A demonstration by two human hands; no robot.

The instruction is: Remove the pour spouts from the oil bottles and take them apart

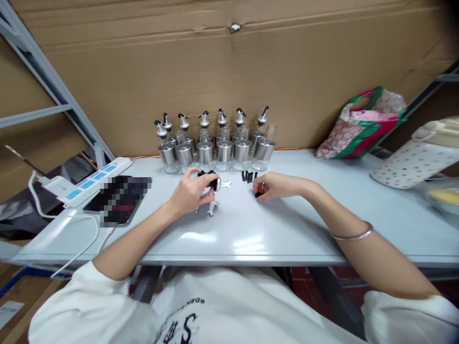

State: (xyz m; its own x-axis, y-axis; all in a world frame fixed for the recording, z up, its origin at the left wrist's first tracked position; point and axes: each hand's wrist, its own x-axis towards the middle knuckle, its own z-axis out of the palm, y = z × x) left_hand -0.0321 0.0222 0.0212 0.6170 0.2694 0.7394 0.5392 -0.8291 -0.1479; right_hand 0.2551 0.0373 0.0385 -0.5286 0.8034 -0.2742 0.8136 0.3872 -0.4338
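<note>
My left hand is closed around a bottle pourer spout with a black stopper and a silver forked end pointing right. Just below that hand, other silver spout parts lie on the table, partly covered by the fingers. On the right, my right hand rests low over the table, its fingertips pinched on a small black piece that is mostly hidden. Beside those fingers stand several small black spout levers in a loose row.
Several glass bottles with steel sleeves stand along the back, the rear ones fitted with pourers. To the left are a power strip, a phone and white cables. A patterned bag and a dotted jug occupy the right.
</note>
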